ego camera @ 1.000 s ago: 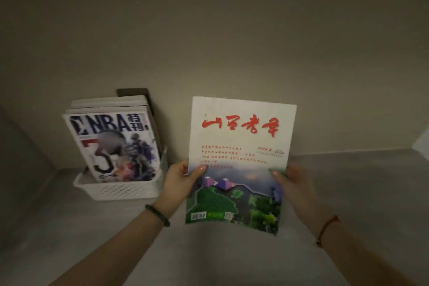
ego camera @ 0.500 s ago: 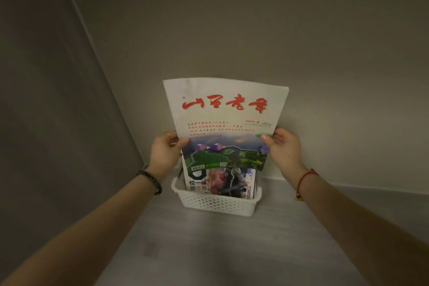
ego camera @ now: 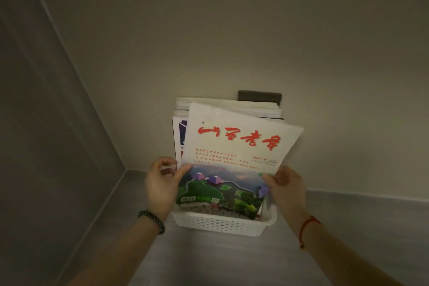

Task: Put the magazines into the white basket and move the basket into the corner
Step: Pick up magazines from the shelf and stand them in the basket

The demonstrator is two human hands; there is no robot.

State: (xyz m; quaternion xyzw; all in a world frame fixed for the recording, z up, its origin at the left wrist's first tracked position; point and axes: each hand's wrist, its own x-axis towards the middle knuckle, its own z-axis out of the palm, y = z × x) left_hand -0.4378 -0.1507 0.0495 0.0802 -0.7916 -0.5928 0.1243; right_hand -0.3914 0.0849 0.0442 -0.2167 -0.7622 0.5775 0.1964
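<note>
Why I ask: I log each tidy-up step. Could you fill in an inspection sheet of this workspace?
Surface: grey surface, meeting the walls in a corner on the left.
Job's things: white basket stands against the back wall, right of the corner. The other magazines stand upright in it. The red-titled magazine is tilted in front of them, its lower edge at the basket's rim.
Clutter: dark block behind the magazines, against the wall.
Hands: left hand holds the red-titled magazine's left edge, right hand its right edge, thumbs on the cover.
Cables: nothing seen.
Surroundings: plain walls, dim light.
</note>
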